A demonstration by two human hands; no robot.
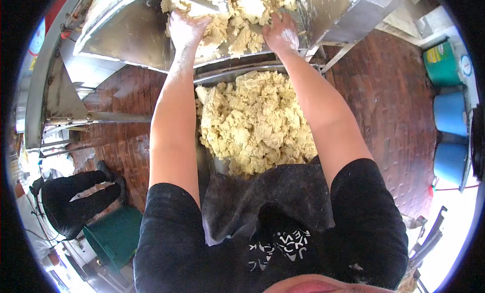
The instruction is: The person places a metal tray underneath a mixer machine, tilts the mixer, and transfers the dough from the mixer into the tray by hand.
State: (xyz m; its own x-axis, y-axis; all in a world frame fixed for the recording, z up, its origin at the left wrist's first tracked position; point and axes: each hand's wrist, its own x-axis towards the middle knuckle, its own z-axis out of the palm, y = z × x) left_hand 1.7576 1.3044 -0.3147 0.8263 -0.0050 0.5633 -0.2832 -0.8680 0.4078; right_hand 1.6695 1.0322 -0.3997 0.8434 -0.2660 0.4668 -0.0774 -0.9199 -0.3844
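Pale yellow, crumbly dough (250,7) lies in clumps in a metal trough (146,35) at the top of the head view. My left hand (186,29), dusted white, grips the left side of this dough, with its thumb stretched over it and the other fingers partly hidden. At the right side of the clumps, my right hand (281,34) has its bent fingers hooked onto the dough. A flat metal blade (194,0) crosses the dough above my left hand. Below the trough's front edge, between my forearms, a metal bin (237,76) holds a large heap of the same dough.
A dark apron or cloth (262,192) hangs against the bin's near side. Metal framing (116,117) stands at left over the red tiled floor (389,116). Another person's dark-clothed legs (76,197) and a green bin (115,237) are lower left. Blue buckets (449,114) line the right.
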